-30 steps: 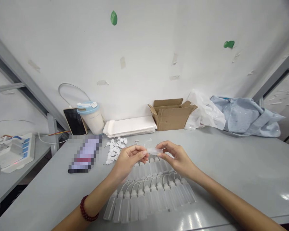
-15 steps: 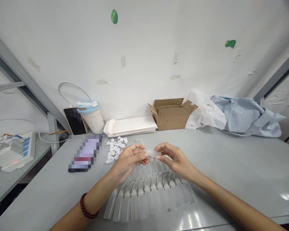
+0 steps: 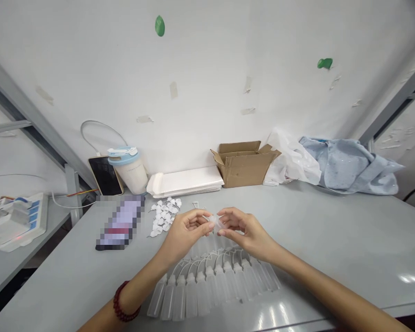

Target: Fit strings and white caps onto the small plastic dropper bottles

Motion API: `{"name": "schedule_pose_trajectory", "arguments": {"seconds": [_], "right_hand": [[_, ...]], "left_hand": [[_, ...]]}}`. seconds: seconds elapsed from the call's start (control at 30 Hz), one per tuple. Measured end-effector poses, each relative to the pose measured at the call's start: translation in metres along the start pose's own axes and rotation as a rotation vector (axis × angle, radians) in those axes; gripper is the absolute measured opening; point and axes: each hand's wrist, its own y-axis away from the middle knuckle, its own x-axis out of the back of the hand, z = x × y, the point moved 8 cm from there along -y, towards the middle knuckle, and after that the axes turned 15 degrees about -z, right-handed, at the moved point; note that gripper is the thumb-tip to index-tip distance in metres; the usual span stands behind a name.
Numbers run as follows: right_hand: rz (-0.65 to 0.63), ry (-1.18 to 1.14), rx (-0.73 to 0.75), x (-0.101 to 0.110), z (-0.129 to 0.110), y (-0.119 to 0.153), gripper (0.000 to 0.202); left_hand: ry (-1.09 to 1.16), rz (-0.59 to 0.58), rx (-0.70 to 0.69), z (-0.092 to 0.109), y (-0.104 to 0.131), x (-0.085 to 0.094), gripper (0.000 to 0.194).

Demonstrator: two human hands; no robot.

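Observation:
A small translucent plastic bottle is held between my two hands above the table. My left hand pinches its left end with thumb and fingers. On the other side, my right hand grips it with thumb and fingertips. My fingers cover much of the bottle, so its neck and tip are hard to make out. Below lies a fanned row of translucent bottles with thin bent spouts. Behind that row, partly under my hands, lie more such bottles.
Small white caps lie in a pile left of my hands. Along the wall stand a cup, a phone, white flat packs, an open carton, a plastic bag and a pale blue cloth.
My right hand has come closer to my left, and the bottle between them has turned. A thin white tube beyond my left fingers no longer shows. The view has shifted slightly.

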Motion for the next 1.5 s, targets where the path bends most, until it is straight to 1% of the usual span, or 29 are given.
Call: {"name": "schedule_pose_trajectory", "arguments": {"seconds": [0.1, 0.17, 0.27, 0.33, 0.4, 0.47, 0.57, 0.63, 0.7, 0.83, 0.9, 0.93, 1.03, 1.1, 1.23, 1.37, 1.5], "right_hand": [[-0.009, 0.038, 0.021, 0.0, -0.003, 0.0, 0.035], [-0.002, 0.042, 0.021, 0.002, -0.005, 0.0, 0.032], [0.041, -0.016, 0.003, 0.007, -0.004, 0.001, 0.031], [0.069, -0.088, -0.006, 0.012, -0.003, 0.002, 0.031], [0.08, -0.17, -0.01, 0.015, -0.003, 0.002, 0.032], [0.093, -0.227, -0.019, 0.02, -0.004, 0.001, 0.032], [0.128, -0.263, -0.049, 0.029, -0.005, 0.002, 0.032], [0.125, -0.265, -0.062, 0.035, -0.007, 0.002, 0.03], [0.102, -0.253, -0.066, 0.041, -0.009, 0.002, 0.028], [0.068, -0.25, -0.115, 0.055, -0.003, 0.004, 0.025], [0.046, -0.216, -0.183, 0.063, 0.003, 0.007, 0.023], [0.018, -0.16, -0.233, 0.066, 0.007, 0.008, 0.022], [-0.114, 0.073, -0.383, 0.071, 0.017, 0.013, 0.02], [-0.178, 0.184, -0.431, 0.074, 0.021, 0.015, 0.019], [-0.229, 0.288, -0.472, 0.076, 0.028, 0.016, 0.018], [-0.304, 0.358, -0.52, 0.073, 0.037, 0.018, 0.022], [-0.369, 0.375, -0.543, 0.07, 0.044, 0.019, 0.024]], "left_hand": [[-0.127, -0.005, -0.011, 0.008, 0.0, -0.003, 0.023], [-0.256, 0.038, -0.04, 0.014, 0.001, -0.003, 0.024], [-0.523, 0.122, -0.171, 0.029, 0.004, -0.005, 0.024], [-0.698, 0.138, -0.26, 0.038, 0.005, -0.011, 0.028], [-0.844, 0.111, -0.293, 0.042, 0.001, -0.019, 0.036], [-0.966, 0.07, -0.274, 0.045, -0.005, -0.027, 0.041], [-1.099, 0.018, -0.23, 0.052, -0.017, -0.037, 0.042], [-1.117, -0.002, -0.206, 0.056, -0.025, -0.042, 0.041], [-1.075, -0.005, -0.192, 0.058, -0.033, -0.045, 0.039], [-0.962, -0.001, -0.171, 0.053, -0.051, -0.048, 0.041], [-0.926, -0.011, -0.142, 0.046, -0.06, -0.052, 0.045], [-0.914, -0.026, -0.123, 0.042, -0.063, -0.055, 0.047], [-0.935, -0.118, -0.056, 0.031, -0.07, -0.07, 0.043], [-0.973, -0.179, -0.021, 0.026, -0.071, -0.082, 0.038], [-0.984, -0.243, 0.006, 0.022, -0.074, -0.097, 0.037], [-0.956, -0.31, -0.003, 0.018, -0.078, -0.107, 0.028], [-0.929, -0.348, -0.009, 0.014, -0.078, -0.111, 0.024]]}}
